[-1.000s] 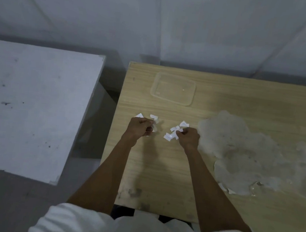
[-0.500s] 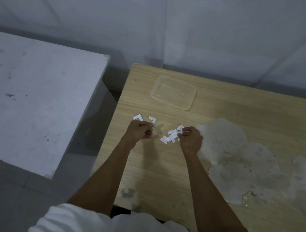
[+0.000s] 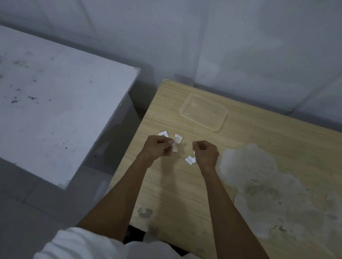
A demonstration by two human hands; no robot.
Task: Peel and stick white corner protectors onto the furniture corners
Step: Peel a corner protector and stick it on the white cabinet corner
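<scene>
My left hand hovers over the wooden table and pinches a small translucent corner protector between its fingertips. My right hand is a short way to the right, fingers curled; a thin pale sliver shows at its fingertips, too small to name. Loose white L-shaped pieces lie on the wood under the right hand. Two more white pieces lie just beyond the left hand.
A clear plastic tray sits further back on the table. A big patch of peeled veneer spreads to the right. A white table stands to the left across a narrow gap, with clear guards on two corners.
My hands have drawn slightly apart. The right hand has lifted off the pile of white pieces. The camera has tilted, so the view shifted.
</scene>
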